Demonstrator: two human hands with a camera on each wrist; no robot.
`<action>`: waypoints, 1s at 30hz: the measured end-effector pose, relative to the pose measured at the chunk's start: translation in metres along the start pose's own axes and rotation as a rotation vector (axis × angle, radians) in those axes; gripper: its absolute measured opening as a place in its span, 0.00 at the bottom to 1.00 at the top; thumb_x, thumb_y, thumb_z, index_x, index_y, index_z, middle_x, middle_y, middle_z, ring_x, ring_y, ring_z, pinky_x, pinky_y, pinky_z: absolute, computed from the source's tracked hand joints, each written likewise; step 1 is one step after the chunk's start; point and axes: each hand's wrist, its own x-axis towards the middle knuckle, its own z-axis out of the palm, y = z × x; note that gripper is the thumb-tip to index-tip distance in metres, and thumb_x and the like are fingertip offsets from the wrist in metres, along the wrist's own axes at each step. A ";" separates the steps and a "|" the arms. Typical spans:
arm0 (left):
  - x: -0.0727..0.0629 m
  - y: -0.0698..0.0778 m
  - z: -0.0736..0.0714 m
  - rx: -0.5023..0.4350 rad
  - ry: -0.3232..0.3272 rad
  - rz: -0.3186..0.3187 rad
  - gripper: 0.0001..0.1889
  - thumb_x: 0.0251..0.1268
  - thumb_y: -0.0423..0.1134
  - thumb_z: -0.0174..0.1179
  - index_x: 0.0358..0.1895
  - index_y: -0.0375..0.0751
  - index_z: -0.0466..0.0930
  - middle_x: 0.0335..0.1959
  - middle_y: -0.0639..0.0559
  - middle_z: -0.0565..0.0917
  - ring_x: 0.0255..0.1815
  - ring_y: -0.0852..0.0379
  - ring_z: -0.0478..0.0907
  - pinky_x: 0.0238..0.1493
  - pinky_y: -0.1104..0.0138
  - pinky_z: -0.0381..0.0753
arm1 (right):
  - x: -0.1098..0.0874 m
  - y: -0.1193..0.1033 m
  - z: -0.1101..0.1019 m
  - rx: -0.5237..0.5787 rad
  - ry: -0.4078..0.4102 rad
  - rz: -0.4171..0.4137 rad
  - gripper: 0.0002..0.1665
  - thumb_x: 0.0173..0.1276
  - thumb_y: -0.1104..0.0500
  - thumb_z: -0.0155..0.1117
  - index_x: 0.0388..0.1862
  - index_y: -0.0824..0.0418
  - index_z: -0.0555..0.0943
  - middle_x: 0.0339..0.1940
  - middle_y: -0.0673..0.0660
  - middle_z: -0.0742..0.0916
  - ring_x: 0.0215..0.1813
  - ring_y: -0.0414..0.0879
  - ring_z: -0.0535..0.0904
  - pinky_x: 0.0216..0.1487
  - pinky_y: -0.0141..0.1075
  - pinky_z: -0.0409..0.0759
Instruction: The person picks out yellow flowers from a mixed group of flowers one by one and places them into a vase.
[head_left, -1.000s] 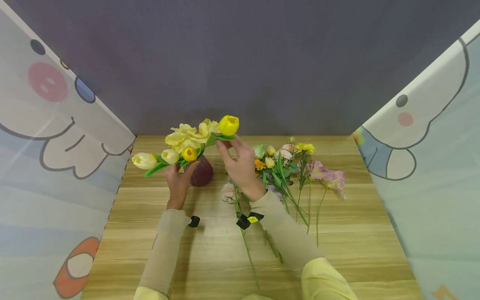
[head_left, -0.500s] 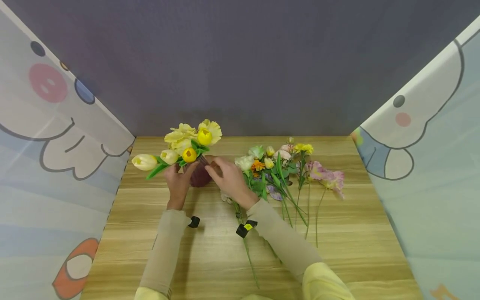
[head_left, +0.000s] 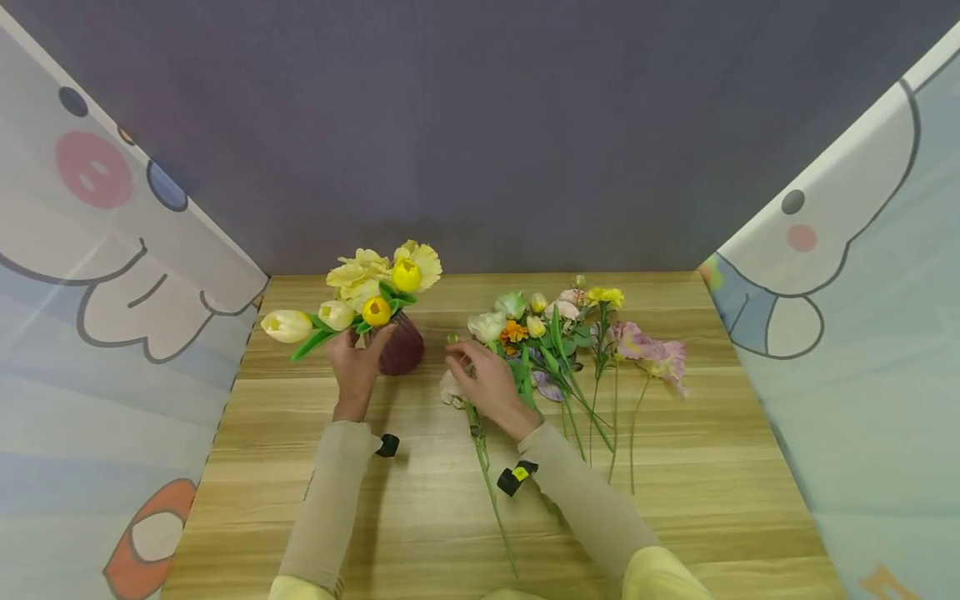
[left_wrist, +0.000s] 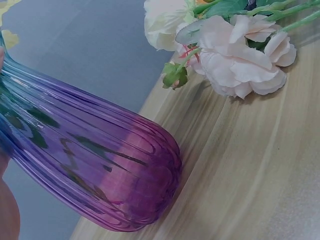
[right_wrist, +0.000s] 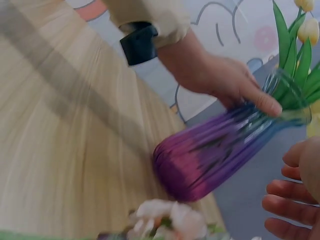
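Observation:
My left hand (head_left: 356,371) grips the neck of a ribbed glass vase (right_wrist: 215,150), with the thumb across its front in the right wrist view. The glass fades from blue at the neck to magenta at the base. Out of its mouth lean pale tulips (head_left: 288,326), an orange-yellow tulip (head_left: 377,311), a bright yellow tulip (head_left: 407,274) and ruffled yellow blooms (head_left: 356,273). Dark stems show through the glass in the left wrist view. My right hand (head_left: 489,383) holds nothing, its fingers loosely bent, over a pale pink flower (left_wrist: 245,60) to the vase's right.
Loose flowers lie on the wooden table (head_left: 435,517) right of the vase: a white bloom (head_left: 487,326), orange flowers (head_left: 514,332), a yellow carnation-like flower (head_left: 605,297) and mauve blooms (head_left: 663,358). Their long stems point toward the front. A grey panel (head_left: 480,142) rises behind, with printed side walls.
My right hand has put the bright yellow tulip into the vase, let go and drawn back right toward the loose flowers. The left hand has stayed on the vase neck.

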 end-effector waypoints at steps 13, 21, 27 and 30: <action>0.000 0.002 0.000 0.050 0.032 -0.008 0.18 0.50 0.19 0.76 0.46 0.21 0.84 0.41 0.33 0.88 0.45 0.72 0.82 0.49 0.77 0.80 | -0.024 0.043 -0.003 -0.063 0.049 0.093 0.10 0.76 0.60 0.65 0.51 0.62 0.87 0.44 0.56 0.88 0.41 0.48 0.83 0.39 0.40 0.84; -0.001 0.002 0.001 0.027 0.026 -0.024 0.18 0.51 0.20 0.76 0.47 0.21 0.84 0.41 0.39 0.89 0.45 0.71 0.83 0.49 0.76 0.81 | -0.037 0.057 -0.004 -0.125 0.074 0.127 0.10 0.72 0.62 0.70 0.49 0.63 0.87 0.44 0.58 0.87 0.43 0.51 0.83 0.39 0.44 0.84; -0.001 0.003 0.002 0.026 0.021 -0.043 0.19 0.51 0.20 0.75 0.49 0.22 0.84 0.45 0.33 0.88 0.48 0.71 0.83 0.52 0.76 0.81 | -0.046 0.070 -0.001 -0.118 0.064 0.211 0.09 0.75 0.63 0.66 0.50 0.64 0.85 0.46 0.60 0.87 0.42 0.51 0.84 0.40 0.44 0.84; -0.001 0.002 0.001 0.029 0.020 -0.045 0.19 0.51 0.20 0.75 0.49 0.22 0.84 0.44 0.32 0.88 0.48 0.71 0.83 0.52 0.76 0.81 | -0.047 0.075 -0.001 -0.114 0.064 0.226 0.08 0.77 0.64 0.63 0.49 0.65 0.85 0.44 0.60 0.88 0.39 0.51 0.84 0.37 0.44 0.84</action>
